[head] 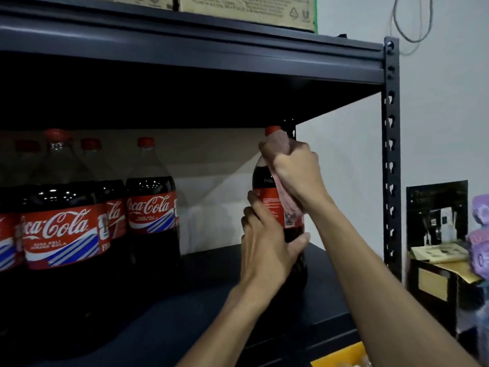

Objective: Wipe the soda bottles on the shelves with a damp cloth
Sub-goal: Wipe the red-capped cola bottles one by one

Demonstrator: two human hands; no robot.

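A large cola bottle (267,197) with a red cap and red label stands upright at the right end of the dark shelf (185,313). My left hand (267,242) grips its lower body, thumb round the right side. My right hand (296,170) holds a pink cloth (288,202) wrapped round the bottle's neck and shoulder, just under the cap. The cloth hangs down over the label. Several more cola bottles (150,207) stand together at the left of the same shelf.
The shelf above (185,62) sits close over the bottle caps and carries cardboard boxes (246,11). A perforated steel upright (391,154) stands at the right. Beyond it are a dark box (434,287), purple packs (479,247) and a yellow object (341,356) below.
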